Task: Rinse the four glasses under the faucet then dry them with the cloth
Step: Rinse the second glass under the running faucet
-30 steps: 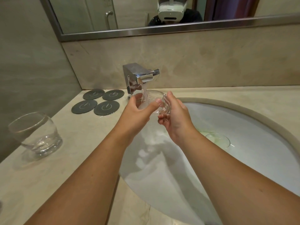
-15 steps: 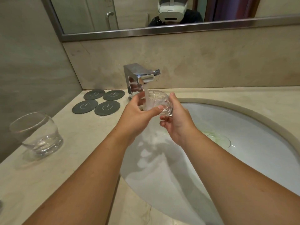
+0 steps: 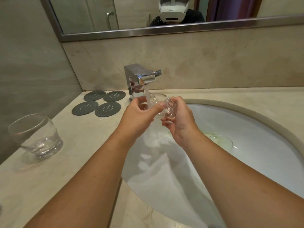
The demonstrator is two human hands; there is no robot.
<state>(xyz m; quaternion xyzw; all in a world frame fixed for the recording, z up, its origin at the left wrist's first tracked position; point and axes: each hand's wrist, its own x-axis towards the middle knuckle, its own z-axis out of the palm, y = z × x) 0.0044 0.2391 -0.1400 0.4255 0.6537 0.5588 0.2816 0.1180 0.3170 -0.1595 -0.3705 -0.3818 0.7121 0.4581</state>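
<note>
One clear, round-bellied drinking glass (image 3: 35,137) stands upright on the beige marble counter (image 3: 82,145), well to the left of the left hand and untouched. Four dark grey round coasters (image 3: 107,109) lie flat in a two-by-two block, nearer that hand, up and to its left. Just above the left hand rises the square chrome faucet (image 3: 139,79), its stream of water (image 3: 147,96) falling between that hand's thumb and fingers. The left hand (image 3: 138,117) curls thumb and fingers round the mouth end of a second clear glass tumbler (image 3: 164,104), which lies tipped on its side between both hands, its mouth end under the stream. The right hand (image 3: 179,119) grasps the thick base of that tumbler with curled fingers. Below and to the right of the right hand spreads the white oval sink basin (image 3: 255,129), its round drain (image 3: 220,142) near the right wrist.
</note>
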